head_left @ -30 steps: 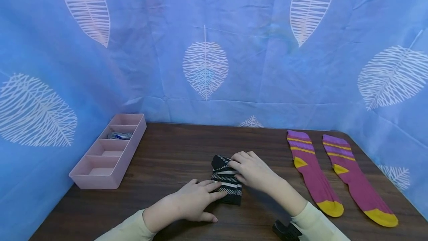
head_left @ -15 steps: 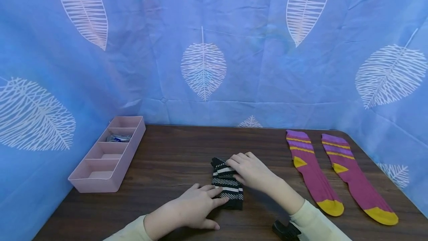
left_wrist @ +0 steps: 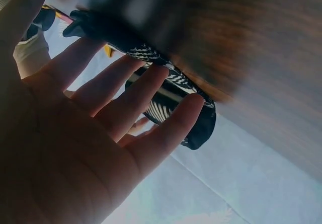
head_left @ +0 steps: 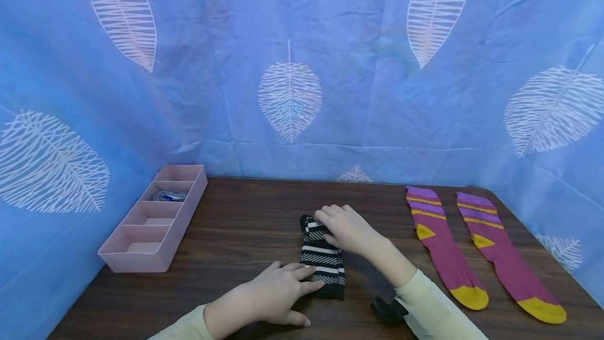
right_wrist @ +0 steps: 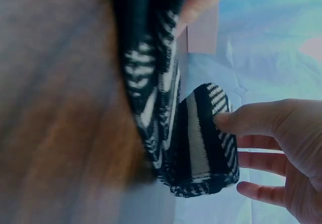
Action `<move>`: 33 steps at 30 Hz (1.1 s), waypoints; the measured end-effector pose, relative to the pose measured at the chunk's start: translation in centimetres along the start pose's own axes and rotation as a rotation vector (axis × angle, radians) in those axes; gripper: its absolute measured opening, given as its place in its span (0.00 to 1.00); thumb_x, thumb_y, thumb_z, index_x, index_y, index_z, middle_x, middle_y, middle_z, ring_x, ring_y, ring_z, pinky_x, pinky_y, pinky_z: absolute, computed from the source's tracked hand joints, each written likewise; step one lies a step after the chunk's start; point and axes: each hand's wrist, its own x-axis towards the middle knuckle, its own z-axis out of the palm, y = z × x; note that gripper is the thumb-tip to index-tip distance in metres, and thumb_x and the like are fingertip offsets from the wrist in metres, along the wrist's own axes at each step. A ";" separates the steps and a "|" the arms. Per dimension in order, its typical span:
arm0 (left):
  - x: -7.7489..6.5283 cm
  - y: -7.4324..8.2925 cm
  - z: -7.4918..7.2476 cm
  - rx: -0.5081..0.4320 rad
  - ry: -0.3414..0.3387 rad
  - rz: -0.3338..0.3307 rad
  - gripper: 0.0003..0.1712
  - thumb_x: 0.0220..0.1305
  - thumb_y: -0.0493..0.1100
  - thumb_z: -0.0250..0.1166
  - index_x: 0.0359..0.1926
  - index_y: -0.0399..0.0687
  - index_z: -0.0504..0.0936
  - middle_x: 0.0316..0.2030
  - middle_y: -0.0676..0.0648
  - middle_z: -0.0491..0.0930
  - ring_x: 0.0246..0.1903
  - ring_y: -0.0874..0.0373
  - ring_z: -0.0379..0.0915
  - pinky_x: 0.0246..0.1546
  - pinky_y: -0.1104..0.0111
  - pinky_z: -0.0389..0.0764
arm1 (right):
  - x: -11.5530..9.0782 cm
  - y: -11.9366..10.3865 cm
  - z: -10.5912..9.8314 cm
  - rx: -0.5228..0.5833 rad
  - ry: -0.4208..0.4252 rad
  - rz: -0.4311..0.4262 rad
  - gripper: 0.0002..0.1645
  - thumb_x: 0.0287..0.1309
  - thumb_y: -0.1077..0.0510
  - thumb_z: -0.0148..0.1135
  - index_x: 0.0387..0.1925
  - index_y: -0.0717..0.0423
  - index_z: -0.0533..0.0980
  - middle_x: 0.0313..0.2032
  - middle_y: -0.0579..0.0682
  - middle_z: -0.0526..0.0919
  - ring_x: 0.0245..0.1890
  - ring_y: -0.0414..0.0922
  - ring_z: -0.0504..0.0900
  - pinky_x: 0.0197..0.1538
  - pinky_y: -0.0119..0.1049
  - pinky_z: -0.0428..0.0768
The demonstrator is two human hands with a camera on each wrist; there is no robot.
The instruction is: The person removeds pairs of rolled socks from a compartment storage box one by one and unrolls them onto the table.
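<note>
A black-and-white patterned sock (head_left: 322, 257) lies folded on the wooden table in front of me; whether it is one sock or a pair, I cannot tell. My left hand (head_left: 278, 290) rests its spread, nearly straight fingers on the near left part of the sock, as the left wrist view also shows under the fingertips (left_wrist: 193, 103). At the far end, my right hand (head_left: 346, 230) pinches the sock. In the right wrist view the thumb presses one side of the raised, folded-over part (right_wrist: 201, 138), with the other fingers behind it.
Two maroon socks with yellow toes and purple cuffs, the left one (head_left: 448, 253) and the right one (head_left: 511, 261), lie flat at the right. A pink divided box (head_left: 181, 230) stands at the left, a small clear-wrapped item (head_left: 170, 196) in one compartment. Blue leaf-print cloth (head_left: 358, 93) hangs behind.
My right hand has shifted slightly away from me and to the left with the far end of the sock. More of its striped surface shows. My left hand has slid slightly nearer.
</note>
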 end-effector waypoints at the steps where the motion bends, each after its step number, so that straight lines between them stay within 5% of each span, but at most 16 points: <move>1: 0.0 0.0 0.0 0.002 0.002 0.001 0.40 0.58 0.72 0.59 0.71 0.73 0.63 0.72 0.55 0.62 0.68 0.55 0.65 0.54 0.49 0.76 | 0.2 0.1 0.1 -0.003 0.010 -0.003 0.19 0.52 0.54 0.73 0.45 0.48 0.75 0.41 0.45 0.80 0.41 0.44 0.80 0.43 0.44 0.78; 9: 0.1 0.0 -0.1 0.006 -0.009 0.007 0.40 0.59 0.72 0.58 0.71 0.73 0.62 0.72 0.55 0.62 0.68 0.56 0.64 0.55 0.49 0.76 | 1.3 0.9 0.4 -0.009 0.013 0.019 0.05 0.60 0.56 0.65 0.37 0.48 0.78 0.41 0.47 0.82 0.39 0.45 0.80 0.37 0.41 0.76; 17: 0.1 0.0 -0.2 -0.008 -0.030 -0.008 0.40 0.60 0.72 0.58 0.71 0.74 0.62 0.73 0.56 0.60 0.69 0.56 0.63 0.56 0.48 0.75 | 2.1 1.4 0.7 0.056 -0.155 0.111 0.23 0.53 0.45 0.71 0.47 0.49 0.77 0.43 0.48 0.81 0.43 0.48 0.80 0.43 0.48 0.78; 33: 0.2 0.0 -0.2 -0.018 -0.031 -0.010 0.40 0.59 0.72 0.58 0.71 0.74 0.62 0.72 0.56 0.61 0.69 0.57 0.62 0.58 0.48 0.74 | 3.5 3.2 1.4 0.071 -0.185 0.181 0.15 0.53 0.53 0.72 0.39 0.48 0.74 0.36 0.46 0.77 0.35 0.44 0.76 0.36 0.43 0.74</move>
